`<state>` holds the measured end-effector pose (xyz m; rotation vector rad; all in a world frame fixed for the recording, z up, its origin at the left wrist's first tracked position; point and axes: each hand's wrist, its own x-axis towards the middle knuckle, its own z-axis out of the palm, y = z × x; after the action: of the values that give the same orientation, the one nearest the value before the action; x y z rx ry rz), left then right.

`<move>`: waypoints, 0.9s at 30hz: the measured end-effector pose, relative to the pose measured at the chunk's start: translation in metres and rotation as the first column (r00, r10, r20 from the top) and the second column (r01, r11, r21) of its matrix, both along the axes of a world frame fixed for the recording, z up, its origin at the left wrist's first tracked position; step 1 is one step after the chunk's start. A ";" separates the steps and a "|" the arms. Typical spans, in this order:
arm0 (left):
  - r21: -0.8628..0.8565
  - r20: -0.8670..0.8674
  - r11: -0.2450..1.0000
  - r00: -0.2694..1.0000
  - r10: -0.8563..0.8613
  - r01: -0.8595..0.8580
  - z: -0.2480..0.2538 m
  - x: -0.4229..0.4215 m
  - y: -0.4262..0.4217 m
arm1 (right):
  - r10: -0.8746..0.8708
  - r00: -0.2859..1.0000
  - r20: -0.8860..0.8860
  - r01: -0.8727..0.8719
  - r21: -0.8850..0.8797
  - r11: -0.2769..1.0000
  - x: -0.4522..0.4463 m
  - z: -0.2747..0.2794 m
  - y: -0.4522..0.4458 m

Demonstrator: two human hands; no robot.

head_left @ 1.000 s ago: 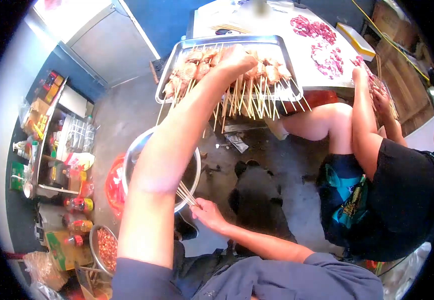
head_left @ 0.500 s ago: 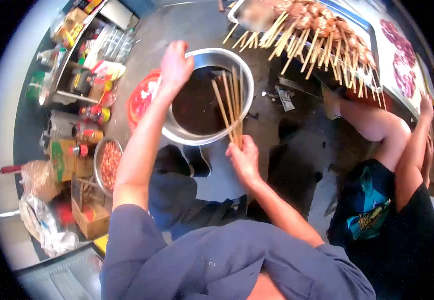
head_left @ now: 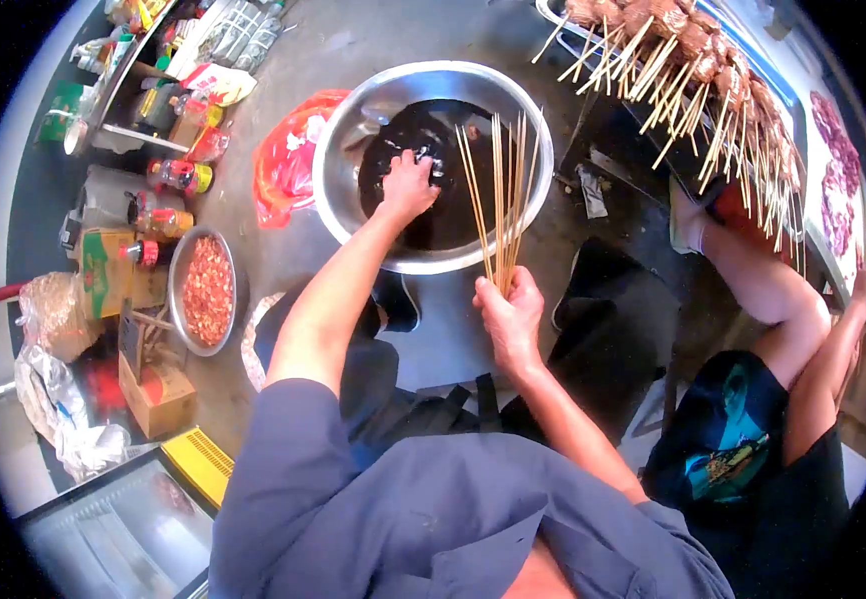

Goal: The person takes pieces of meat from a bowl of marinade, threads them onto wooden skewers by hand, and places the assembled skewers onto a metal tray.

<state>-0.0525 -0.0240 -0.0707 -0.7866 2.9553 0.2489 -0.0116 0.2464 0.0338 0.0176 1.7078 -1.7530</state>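
A wide steel bowl (head_left: 535,150) holds dark brown liquid (head_left: 453,225). My left hand (head_left: 410,190) reaches over its near-left side, with its fingers apart and the tips dipping into the liquid; whatever lies under the surface is hidden. Light reflects off the liquid beside those fingers. At the bowl's near-right rim, my right hand (head_left: 510,311) is closed around the lower ends of several bamboo skewers (head_left: 498,205). The skewers fan upward across the right part of the bowl, and they look bare.
Skewered meat (head_left: 698,45) is heaped on a tray at upper right, sticks hanging over the edge. Another person's leg (head_left: 753,250) is at right. A red plastic bag (head_left: 283,165) touches the bowl's left. Further left are a bowl of chopped reddish pieces (head_left: 208,290), bottles (head_left: 181,177) and a cardboard box (head_left: 158,399).
My left hand has moved from the bowl's upper-left rim down into the liquid, and its fingers have spread. The right hand keeps its hold on the skewers, now standing more upright. The view has shifted.
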 end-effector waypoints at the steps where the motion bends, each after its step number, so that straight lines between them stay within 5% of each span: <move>1: 0.013 -0.031 1.000 0.999 -0.019 0.019 -0.001 0.004 0.002 | -0.003 1.000 -0.005 0.003 -0.034 0.999 0.000 0.000 -0.001; 8: 0.201 -0.092 0.967 0.980 0.178 -0.157 0.000 0.027 0.009 | -0.037 0.997 0.067 0.042 -0.073 0.996 0.001 0.005 0.002; 11: 0.501 -0.195 0.854 0.944 0.266 -0.137 -0.009 0.029 -0.009 | -0.008 1.000 0.018 0.009 -0.016 1.000 0.001 -0.007 0.003; 12: 0.860 -0.005 0.442 0.860 0.511 -0.257 0.028 0.029 0.007 | 0.003 1.000 0.026 -0.002 -0.036 0.999 0.002 -0.014 0.003; 14: 0.967 0.207 -0.034 0.705 0.678 -0.251 0.056 0.026 0.011 | 0.013 0.999 0.031 -0.012 -0.056 0.998 0.002 -0.016 0.004; 15: 0.988 0.131 -0.148 0.732 0.668 -0.042 0.048 0.025 0.000 | 0.024 0.998 0.060 -0.022 -0.039 0.999 0.002 -0.013 0.005; 18: 0.924 0.081 -0.343 0.789 0.609 0.170 0.068 0.027 -0.007 | 0.041 0.997 0.069 -0.040 -0.013 0.999 0.002 -0.011 0.003; 23: 0.957 -0.163 -0.135 0.859 0.485 0.257 0.081 0.026 -0.015 | 0.112 0.993 -0.041 -0.109 0.060 0.992 0.003 -0.018 0.002; 27: 0.975 -0.176 -0.014 0.811 0.558 0.222 0.098 0.027 -0.005 | 0.064 0.996 -0.056 -0.064 0.001 0.998 0.004 -0.015 0.000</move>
<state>-0.0258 -0.0287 0.0276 -0.8011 1.7851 2.6491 -0.0075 0.2465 0.0186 -0.0862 1.7284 -1.7218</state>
